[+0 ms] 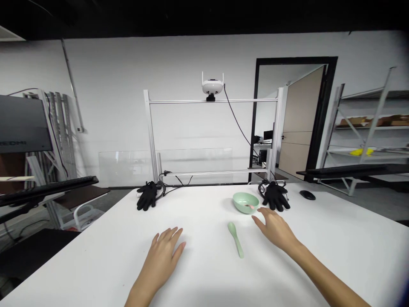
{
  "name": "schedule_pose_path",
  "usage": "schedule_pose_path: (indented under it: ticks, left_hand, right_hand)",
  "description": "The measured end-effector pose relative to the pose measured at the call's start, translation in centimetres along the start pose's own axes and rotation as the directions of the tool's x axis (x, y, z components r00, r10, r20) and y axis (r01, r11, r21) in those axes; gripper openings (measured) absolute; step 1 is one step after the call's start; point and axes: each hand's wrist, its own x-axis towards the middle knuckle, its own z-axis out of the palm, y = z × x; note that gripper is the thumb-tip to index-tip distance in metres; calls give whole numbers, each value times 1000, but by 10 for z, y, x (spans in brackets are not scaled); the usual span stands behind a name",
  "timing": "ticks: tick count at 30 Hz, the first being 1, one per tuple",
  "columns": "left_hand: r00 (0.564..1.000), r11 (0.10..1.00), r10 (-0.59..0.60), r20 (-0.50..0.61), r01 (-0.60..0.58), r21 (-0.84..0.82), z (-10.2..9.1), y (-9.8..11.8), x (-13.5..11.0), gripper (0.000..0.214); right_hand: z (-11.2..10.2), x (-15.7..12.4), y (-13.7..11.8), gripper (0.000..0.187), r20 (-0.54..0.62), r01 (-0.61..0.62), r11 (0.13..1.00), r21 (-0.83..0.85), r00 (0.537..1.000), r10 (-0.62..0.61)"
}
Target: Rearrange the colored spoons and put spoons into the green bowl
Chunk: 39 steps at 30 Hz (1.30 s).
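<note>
My left hand (166,251) lies flat on the white table (96,251), fingers stretched out, holding nothing. My right hand (275,229) hovers low over the table with fingers spread, just right of a pale green spoon (235,238) and a little short of a pale green bowl (246,202). The spoon lies loose on the table between my hands, bowl end pointing away. Something small and pinkish sits inside the bowl.
Two black gloves with cables lie at the table's far side, one at the left (147,195) and one at the right (276,195). A black mouse (307,195) sits far right. An aluminium frame (150,136) carries a white camera (212,86).
</note>
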Motion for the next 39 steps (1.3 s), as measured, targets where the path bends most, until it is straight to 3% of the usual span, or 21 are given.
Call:
schedule_pose_path:
  ticks: [9, 17, 21, 28, 33, 39]
  left_hand:
    - [1000, 1000, 5, 16, -6, 15, 1, 4, 1, 53]
    - [1000, 1000, 4, 16, -4, 2, -1, 7, 0, 52]
    - [1000, 1000, 1, 16, -1, -6, -3, 8, -1, 51]
    - [1000, 1000, 0, 28, 0, -5, 0, 6, -1, 52]
    - [999, 1000, -8, 40, 8, 1, 1, 3, -4, 53]
    - [998, 1000, -26, 53, 27, -9, 3, -2, -6, 52]
  right_hand:
    - [23, -55, 5, 52, -38, 11, 1000, 23, 999, -10]
    - [17, -57, 2, 54, 19, -14, 1000, 14, 1000, 14]
    - [7, -30, -1, 52, 12, -22, 1000, -14, 1000, 23]
    - [-8, 66, -5, 46, 109, -94, 990, -105, 989, 105]
    - [0, 118, -7, 36, 266, -186, 972, -145, 939, 219]
    - [21, 145, 1, 26, 396, -230, 962, -151, 877, 271]
